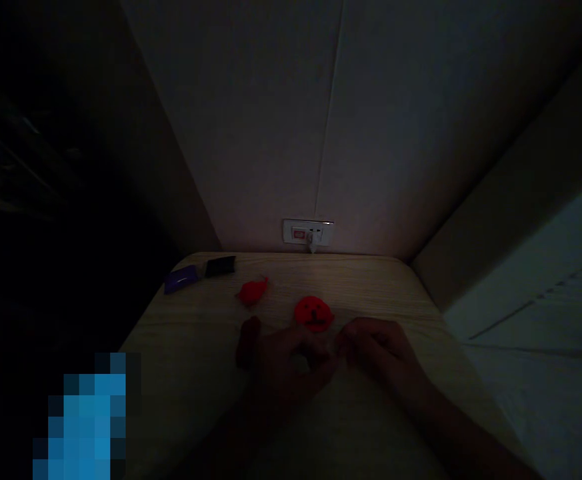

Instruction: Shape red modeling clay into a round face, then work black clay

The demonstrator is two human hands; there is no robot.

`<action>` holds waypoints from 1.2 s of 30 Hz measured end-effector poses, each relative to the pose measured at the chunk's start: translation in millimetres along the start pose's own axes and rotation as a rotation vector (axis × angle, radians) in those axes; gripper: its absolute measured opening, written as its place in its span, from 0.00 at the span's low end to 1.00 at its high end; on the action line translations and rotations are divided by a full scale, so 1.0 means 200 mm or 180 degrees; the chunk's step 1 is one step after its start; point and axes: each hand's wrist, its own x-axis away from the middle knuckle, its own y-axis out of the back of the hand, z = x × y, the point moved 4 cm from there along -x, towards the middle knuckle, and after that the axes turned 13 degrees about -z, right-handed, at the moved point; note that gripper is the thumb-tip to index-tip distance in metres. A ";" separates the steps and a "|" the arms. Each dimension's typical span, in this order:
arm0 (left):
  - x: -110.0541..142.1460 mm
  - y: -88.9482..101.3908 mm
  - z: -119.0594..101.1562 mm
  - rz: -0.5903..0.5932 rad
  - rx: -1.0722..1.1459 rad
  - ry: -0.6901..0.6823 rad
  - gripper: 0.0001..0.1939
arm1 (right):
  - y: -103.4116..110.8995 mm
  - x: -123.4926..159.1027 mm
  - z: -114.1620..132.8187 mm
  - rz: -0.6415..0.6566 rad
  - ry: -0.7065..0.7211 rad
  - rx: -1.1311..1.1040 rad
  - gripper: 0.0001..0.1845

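The scene is very dark. My left hand (283,360) and my right hand (378,350) rest close together on a pale wooden tabletop (191,347), fingertips meeting in a pinch around something too small and dim to name. Just beyond them lies a round red piece (313,313) with dark marks on it. A smaller red lump (253,291) lies further back to the left. A dark reddish object (247,340) stands right beside my left hand.
A purple flat item (181,278) and a black one (219,267) lie at the table's back left. A wall socket (307,233) with a plug sits above the far edge. Walls close in behind and on both sides.
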 end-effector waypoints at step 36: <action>0.00 -0.02 0.02 0.0020 0.1166 0.1675 0.11 | -0.05 0.01 0.02 0.0450 0.0139 -0.0503 0.06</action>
